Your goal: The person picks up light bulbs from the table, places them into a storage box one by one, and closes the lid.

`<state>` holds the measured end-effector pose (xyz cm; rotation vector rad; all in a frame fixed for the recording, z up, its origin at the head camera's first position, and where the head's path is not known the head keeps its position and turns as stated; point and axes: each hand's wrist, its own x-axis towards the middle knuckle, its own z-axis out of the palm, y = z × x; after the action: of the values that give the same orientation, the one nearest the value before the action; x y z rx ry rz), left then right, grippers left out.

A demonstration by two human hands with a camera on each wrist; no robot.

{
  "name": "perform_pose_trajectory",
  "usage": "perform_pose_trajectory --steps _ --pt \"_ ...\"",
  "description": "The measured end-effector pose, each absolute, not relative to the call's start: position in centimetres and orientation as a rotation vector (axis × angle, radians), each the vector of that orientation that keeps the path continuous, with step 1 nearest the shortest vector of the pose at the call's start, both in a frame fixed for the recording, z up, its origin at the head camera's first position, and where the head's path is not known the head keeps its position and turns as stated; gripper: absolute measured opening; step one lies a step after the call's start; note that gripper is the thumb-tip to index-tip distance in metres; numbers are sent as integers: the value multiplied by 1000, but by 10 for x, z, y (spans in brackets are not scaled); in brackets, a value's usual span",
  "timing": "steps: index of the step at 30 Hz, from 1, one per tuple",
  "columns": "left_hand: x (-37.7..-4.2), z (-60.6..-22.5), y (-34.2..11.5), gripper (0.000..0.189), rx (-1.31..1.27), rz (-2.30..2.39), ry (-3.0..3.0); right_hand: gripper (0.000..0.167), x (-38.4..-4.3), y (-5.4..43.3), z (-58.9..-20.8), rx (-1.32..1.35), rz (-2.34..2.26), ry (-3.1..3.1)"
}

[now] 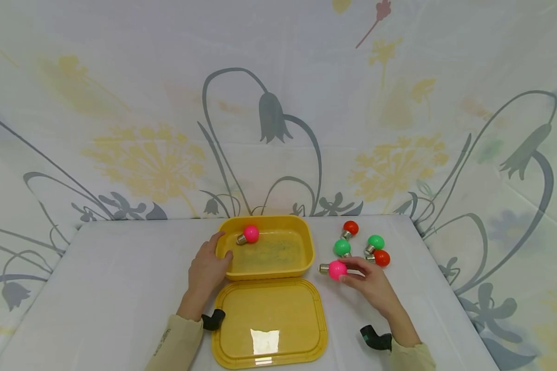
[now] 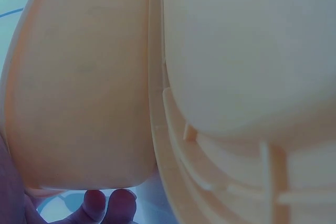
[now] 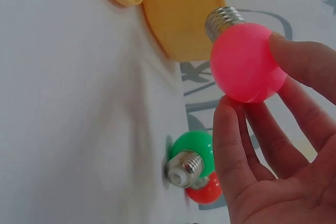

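Note:
My right hand (image 1: 370,284) pinches a pink light bulb (image 1: 337,270) by its round globe, to the right of a yellow plastic box (image 1: 271,275). In the right wrist view, the metal screw base points away from the thumb, toward the box. My left hand (image 1: 207,271) holds the box at its left end, thumb at the rim and fingers along the outer wall. Two fingertips (image 2: 121,203) show beside the box wall in the left wrist view. Another pink bulb (image 1: 251,234) lies inside the box, at the far left.
Two green bulbs, one nearer (image 1: 342,247) and one farther right (image 1: 376,241), lie on the white table with two red bulbs (image 1: 350,227). A yellow lid (image 1: 269,324) lies in front of the box. Behind the table hangs a flower-patterned cloth (image 1: 278,170).

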<state>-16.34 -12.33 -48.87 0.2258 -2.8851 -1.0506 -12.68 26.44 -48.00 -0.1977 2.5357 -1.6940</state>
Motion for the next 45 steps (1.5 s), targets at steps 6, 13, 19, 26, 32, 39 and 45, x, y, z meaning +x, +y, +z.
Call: perform_pose_trajectory --steps 6,13,19,26,32,39,45 --pt "-163 -488 -123 56 218 -1064 -2866 43 -130 257 -476 -202 -1715 2538" --pt "-163 -490 -124 56 226 -1058 -2868 43 -130 249 -471 -242 -1763 2507" --pt "-164 -490 -124 56 221 -1063 -2872 41 -131 247 -468 -258 -1782 2506" --pt "-163 -489 -124 56 224 -1060 -2878 42 -133 247 -467 -285 -1800 2490" --pt "-163 -490 -123 57 228 -1056 -2879 39 -137 245 -467 -305 -1806 2492" --pt "-163 -491 -123 57 236 -1056 -2879 38 -144 239 -461 -340 -1819 2476" --pt "-163 -492 -123 56 227 -1048 -2866 37 -150 234 -458 -352 -1824 2453"
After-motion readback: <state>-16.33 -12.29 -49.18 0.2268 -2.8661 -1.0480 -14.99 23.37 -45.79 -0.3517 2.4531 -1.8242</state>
